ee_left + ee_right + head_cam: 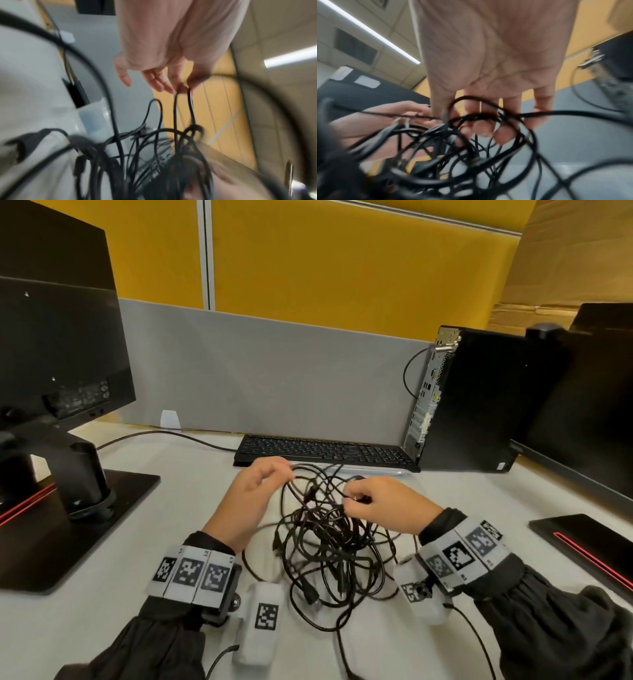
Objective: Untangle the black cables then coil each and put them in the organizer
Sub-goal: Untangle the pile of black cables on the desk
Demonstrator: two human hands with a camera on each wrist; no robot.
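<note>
On the white desk (171, 542) the black cables (329, 546) remain one knot; left hand (253, 494) and right hand (380, 505) each pinch a strand, nothing coiled yet

Desk (171, 542), white top. Near centre: tangled heap of black cables (329, 549). Far centre: black keyboard (325, 451). Far right: upright black computer tower (479, 402). Left: monitor stand base (78, 529). Right edge: second flat black base (589, 546).
</note>
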